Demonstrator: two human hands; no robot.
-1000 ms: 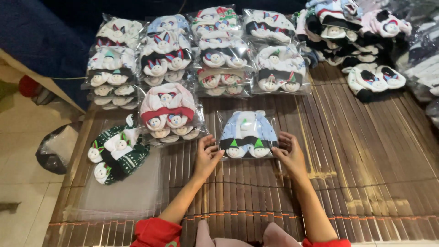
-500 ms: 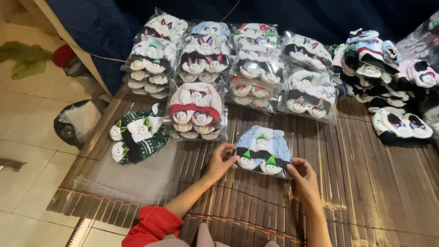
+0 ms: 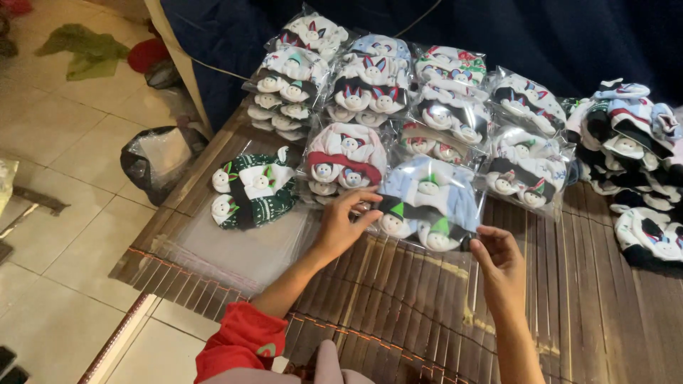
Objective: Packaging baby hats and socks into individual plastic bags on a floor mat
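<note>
Your left hand (image 3: 340, 226) and right hand (image 3: 500, 262) — fingers pinching opposite edges — lift the clear-bagged light-blue snowman hats (image 3: 427, 203) above the bamboo mat (image 3: 398, 299).

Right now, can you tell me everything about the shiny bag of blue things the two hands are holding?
The clear plastic bag is glossy and crinkled, packed with light blue knitted pieces bearing small white snowman faces with green and black pointed hats. It is held just above the brown slatted mat, in front of the rows of similar bags. The left hand pinches its left edge; the right hand pinches its lower right corner.
</note>
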